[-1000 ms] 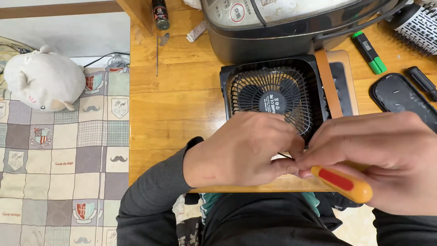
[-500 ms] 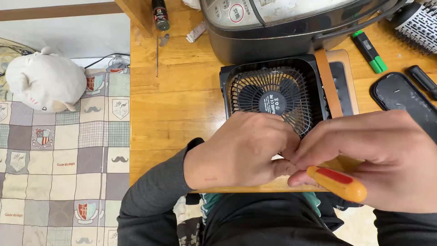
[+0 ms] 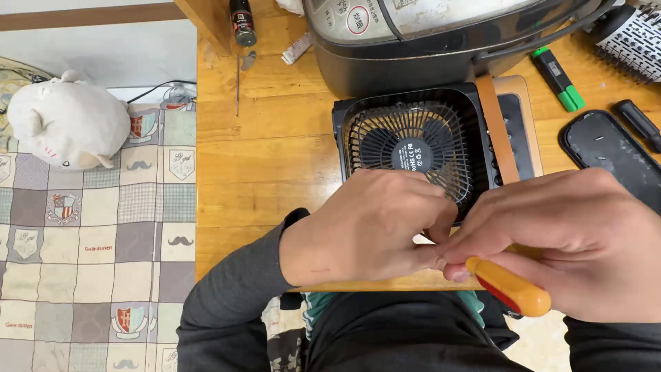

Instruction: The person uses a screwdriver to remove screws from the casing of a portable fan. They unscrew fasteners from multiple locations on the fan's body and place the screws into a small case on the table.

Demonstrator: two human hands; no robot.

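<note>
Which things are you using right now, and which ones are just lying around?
In use:
left hand
right hand
screwdriver with an orange grip
small black fan

Lying about:
grey cooker
green marker
hairbrush
black cover
plush toy
small bottle

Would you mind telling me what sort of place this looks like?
Probably a room at home, not a workshop: a wooden table beside a patchwork quilt with a plush toy, and a rice cooker behind the small fan.
</note>
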